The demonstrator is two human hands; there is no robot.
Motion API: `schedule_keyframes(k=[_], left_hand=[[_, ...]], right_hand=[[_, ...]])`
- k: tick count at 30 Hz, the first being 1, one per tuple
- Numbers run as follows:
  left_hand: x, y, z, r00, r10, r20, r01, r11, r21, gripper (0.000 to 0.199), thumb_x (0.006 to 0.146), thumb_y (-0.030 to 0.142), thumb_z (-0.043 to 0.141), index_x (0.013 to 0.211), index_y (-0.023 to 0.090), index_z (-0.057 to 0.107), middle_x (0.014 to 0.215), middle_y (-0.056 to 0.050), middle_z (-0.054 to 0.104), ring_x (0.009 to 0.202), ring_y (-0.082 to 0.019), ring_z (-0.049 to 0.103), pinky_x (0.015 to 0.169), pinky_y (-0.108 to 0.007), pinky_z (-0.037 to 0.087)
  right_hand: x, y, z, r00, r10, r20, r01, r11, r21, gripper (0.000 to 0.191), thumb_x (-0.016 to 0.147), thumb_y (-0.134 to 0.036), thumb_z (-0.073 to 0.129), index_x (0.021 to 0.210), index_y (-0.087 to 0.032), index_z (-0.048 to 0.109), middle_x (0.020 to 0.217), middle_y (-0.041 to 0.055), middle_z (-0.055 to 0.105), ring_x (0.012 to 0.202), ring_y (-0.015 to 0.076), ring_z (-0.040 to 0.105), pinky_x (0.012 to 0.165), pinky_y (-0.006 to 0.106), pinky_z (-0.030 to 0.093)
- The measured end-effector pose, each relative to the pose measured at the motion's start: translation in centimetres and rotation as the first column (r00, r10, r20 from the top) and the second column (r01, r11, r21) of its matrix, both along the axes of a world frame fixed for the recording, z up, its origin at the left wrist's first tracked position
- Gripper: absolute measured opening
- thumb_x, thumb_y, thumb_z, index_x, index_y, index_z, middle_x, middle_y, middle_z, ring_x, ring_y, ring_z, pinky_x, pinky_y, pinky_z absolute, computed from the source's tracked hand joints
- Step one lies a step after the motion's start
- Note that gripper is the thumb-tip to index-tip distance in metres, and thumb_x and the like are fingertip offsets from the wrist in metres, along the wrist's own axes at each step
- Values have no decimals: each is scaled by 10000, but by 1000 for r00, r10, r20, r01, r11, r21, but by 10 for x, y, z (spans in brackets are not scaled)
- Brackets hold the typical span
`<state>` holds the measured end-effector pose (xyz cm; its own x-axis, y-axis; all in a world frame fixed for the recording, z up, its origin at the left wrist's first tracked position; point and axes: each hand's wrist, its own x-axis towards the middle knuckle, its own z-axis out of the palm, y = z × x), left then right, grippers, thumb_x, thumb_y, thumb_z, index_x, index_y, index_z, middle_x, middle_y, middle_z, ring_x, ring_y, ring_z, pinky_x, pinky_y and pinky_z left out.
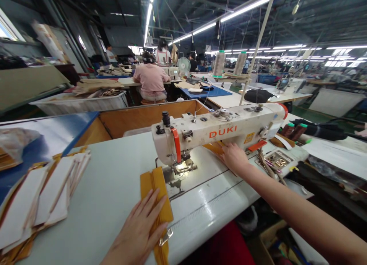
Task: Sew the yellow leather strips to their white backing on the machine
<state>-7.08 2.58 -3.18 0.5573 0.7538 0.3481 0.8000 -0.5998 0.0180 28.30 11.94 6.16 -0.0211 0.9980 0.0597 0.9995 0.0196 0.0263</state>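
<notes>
My left hand [140, 228] lies flat with fingers stretched over a mustard-yellow strip with a zipper [156, 185], left of the needle area. A metal zipper pull [166, 237] shows beside my thumb. My right hand [235, 158] reaches under the arm of the white sewing machine [200, 133], its fingers curled at another mustard-yellow piece [213, 147]; the machine arm partly hides this piece. The lit presser foot [183, 167] stands between my hands, with no fabric visible under it.
White-backed mustard pieces [43, 196] lie stacked at the left of the table [114, 165]. A small tray of metal parts [278, 160] and brown thread spools [296, 132] sit at right. A wooden-sided bin [123, 121] stands behind the table. A person in pink [151, 78] sits farther ahead.
</notes>
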Motion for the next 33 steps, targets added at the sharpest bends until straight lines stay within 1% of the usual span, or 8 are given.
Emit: schedule_keyframes(k=[9,13,16,19,22,26,30,33], left_hand=[[-2,-2,3,996,20,82,-19,1000,-15,552,924,454,434,1447,286,377,1499,-71,410,1327,-285,446,1049,-450,429],[-3,-5,17,990,49,131,-44,998,-46,492,921,433,461,1380,258,477,1451,-78,478,1287,-271,496,1038,-426,452],[0,-12,28,977,59,206,-54,998,-27,450,936,393,454,1368,271,475,1413,-56,525,1229,-233,556,1018,-373,480],[13,-23,41,974,1,226,-9,999,34,501,944,366,460,1427,261,378,1399,-62,537,1211,-210,572,1008,-334,492],[35,-32,57,970,-121,211,103,990,95,559,947,316,467,1470,229,290,1402,-91,529,1227,-214,558,1002,-330,497],[48,-29,74,936,-249,250,214,964,158,334,956,216,426,1271,213,539,1122,-66,699,998,-170,673,877,-258,554],[20,-13,75,938,-98,332,42,984,173,241,930,190,438,1041,218,650,992,-53,725,910,-165,689,860,-272,559],[-9,3,63,925,38,377,-97,986,138,316,914,229,415,1152,213,621,1157,-68,690,1042,-197,662,936,-343,535]], right_hand=[[4,-19,17,982,-47,-185,60,996,66,241,925,-234,443,891,-166,671,892,78,713,804,200,656,648,252,419],[22,-71,22,963,-28,-267,55,994,95,228,919,-318,475,840,-194,649,776,32,709,698,177,664,604,240,446],[34,-122,28,888,155,-432,-43,965,258,247,897,-412,514,818,-226,656,713,19,703,620,177,669,551,233,488],[27,-161,40,826,404,-394,-232,880,415,184,911,-370,529,873,-239,654,737,25,711,590,155,675,523,195,510],[-4,-174,50,761,602,-240,-462,764,450,149,938,-245,486,931,-232,633,737,19,698,583,122,659,530,166,498],[-63,-166,48,647,754,-115,-635,616,466,268,952,-123,376,863,-193,619,607,1,614,494,133,566,431,237,400],[-106,-150,43,479,862,-166,-672,482,562,241,973,-166,387,905,-157,618,681,14,637,557,149,562,462,262,401],[-118,-132,33,354,863,-362,-687,502,525,237,971,-172,394,1097,-133,591,988,78,684,870,166,625,757,262,508]])
